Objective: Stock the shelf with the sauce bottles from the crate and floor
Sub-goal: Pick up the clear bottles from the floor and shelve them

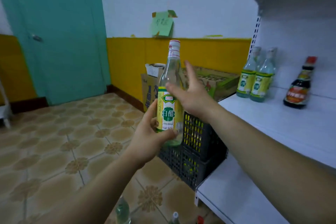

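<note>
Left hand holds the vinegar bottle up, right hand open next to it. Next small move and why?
Likely close the right hand round the vinegar bottle at its shoulder and take it over. The left hand grips only its base, the right hand's spread fingers are by the glass, and the shelf with the matching bottles lies on the right.

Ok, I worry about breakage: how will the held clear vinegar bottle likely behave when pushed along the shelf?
The vinegar bottle looks like rigid glass, so probably heavy for its size and breakable. Tall and narrow, it may tip if pushed high on the shelf. The left hand grips its lower part; smooth glass could slip.
</note>
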Motion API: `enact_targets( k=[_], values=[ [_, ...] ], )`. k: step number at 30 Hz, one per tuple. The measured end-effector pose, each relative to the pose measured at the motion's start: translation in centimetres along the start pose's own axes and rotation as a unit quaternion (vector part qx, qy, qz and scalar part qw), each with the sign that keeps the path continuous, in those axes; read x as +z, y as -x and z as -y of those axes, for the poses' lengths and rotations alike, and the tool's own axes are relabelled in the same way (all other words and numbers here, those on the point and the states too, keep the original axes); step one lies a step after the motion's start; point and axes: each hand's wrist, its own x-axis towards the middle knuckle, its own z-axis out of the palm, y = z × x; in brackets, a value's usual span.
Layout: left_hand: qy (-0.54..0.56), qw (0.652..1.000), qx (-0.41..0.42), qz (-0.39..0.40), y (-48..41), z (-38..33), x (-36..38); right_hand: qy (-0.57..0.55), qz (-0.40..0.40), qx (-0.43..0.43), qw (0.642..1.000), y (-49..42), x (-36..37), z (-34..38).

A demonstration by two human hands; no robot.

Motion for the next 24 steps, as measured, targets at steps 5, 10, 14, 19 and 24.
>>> enact_targets(
  k=[5,10,14,19,24],
  values=[
    [-0.019,0.999,0.028,0.034,-2.9,-3.2,3.3,0.028,-0.014,0.026,0.999,1.3,-3.9,0.2],
    [-0.044,0.99,0.054,0.121,-6.2,-2.4,7.9,0.038,-0.077,0.069,0.994,1.0,-9.2,-0.9],
    [-0.087,0.976,0.041,0.196,-10.0,0.0,11.5,0.045,-0.136,0.105,0.984,0.5,-13.5,-3.8],
    [-0.367,0.884,-0.032,0.289,-15.3,4.5,13.3,0.143,-0.202,0.129,0.96,0.1,-17.9,-8.4],
    [-0.506,0.812,-0.012,0.29,-18.7,8.2,15.4,0.157,-0.237,0.148,0.947,-1.6,-20.9,-12.5]
  ],
)
